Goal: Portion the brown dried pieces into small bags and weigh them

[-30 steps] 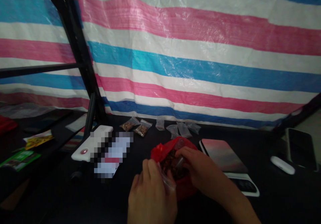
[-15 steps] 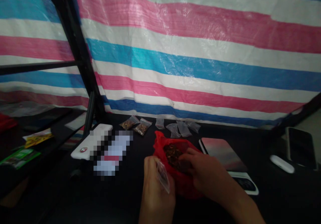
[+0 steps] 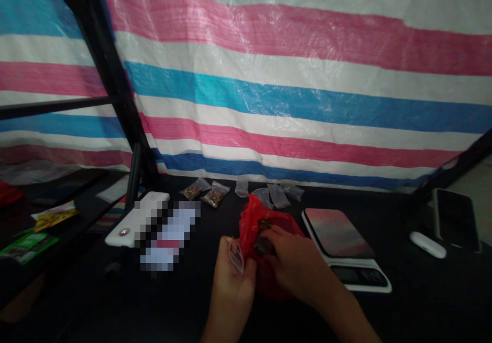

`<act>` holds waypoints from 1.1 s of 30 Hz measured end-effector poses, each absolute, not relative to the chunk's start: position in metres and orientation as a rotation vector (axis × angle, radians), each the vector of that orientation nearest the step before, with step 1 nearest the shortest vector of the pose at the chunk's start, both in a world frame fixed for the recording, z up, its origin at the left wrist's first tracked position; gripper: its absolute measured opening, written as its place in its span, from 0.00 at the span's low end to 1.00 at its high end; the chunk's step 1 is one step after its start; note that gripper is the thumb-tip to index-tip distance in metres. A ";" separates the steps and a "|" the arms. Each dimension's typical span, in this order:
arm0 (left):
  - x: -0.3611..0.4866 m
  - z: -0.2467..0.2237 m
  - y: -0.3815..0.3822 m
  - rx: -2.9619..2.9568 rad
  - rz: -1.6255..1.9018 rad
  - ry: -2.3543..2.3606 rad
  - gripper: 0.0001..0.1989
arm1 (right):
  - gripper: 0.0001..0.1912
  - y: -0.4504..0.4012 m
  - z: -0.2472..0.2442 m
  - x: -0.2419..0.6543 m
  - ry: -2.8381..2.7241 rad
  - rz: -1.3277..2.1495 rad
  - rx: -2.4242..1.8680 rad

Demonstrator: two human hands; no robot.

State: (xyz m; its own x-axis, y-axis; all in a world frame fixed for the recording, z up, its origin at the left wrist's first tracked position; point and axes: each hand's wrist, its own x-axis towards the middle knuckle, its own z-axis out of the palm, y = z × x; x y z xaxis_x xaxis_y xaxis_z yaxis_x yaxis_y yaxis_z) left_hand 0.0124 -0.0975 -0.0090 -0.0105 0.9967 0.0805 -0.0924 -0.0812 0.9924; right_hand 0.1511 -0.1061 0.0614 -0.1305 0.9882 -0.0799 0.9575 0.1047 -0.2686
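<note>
A small clear zip bag [image 3: 236, 257] is pinched in my left hand [image 3: 230, 286], its mouth gaping upward. Right beside it stands an open red plastic bag [image 3: 251, 212] with brown dried bits [image 3: 264, 224] inside. The fingers of my right hand [image 3: 295, 261] reach into the red bag and curl around some of the brown bits; the fingertips are partly hidden. Behind the red bag lie several flat clear zip bags [image 3: 278, 196]. Farther left are two zip bags filled with brown bits, one [image 3: 195, 189] next to the other [image 3: 216, 195].
A white digital scale [image 3: 344, 235] with a shiny plate lies right of the red bag. Beyond it are a white oval case [image 3: 428, 244] and a dark phone [image 3: 456, 220]. To the left are a white device [image 3: 123, 230], a blurred-out phone-like item and a green packet [image 3: 28, 245].
My right hand has moved left inside the red bag, its fingers curling over the brown bits. The small zip bag in my left hand has tipped more upright. The scale is less covered.
</note>
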 end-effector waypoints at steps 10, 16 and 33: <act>-0.013 0.000 -0.092 1.538 1.371 1.402 0.07 | 0.20 -0.101 0.052 0.166 -1.946 0.542 -1.824; -0.014 0.007 -0.092 1.760 1.116 1.607 0.12 | 0.18 -0.097 0.058 0.171 -1.831 0.731 -1.679; -0.019 0.005 -0.092 1.814 1.000 1.436 0.15 | 0.27 -0.113 0.077 0.126 -2.188 0.601 -1.448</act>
State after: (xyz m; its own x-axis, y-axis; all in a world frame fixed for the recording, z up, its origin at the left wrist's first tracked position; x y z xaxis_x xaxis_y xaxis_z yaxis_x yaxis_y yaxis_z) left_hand -0.0187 -0.0919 0.0049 0.1261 0.9743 0.1864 0.5128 -0.2249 0.8285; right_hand 0.1262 -0.1134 0.0768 -0.3506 0.9281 0.1255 0.7338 0.3555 -0.5790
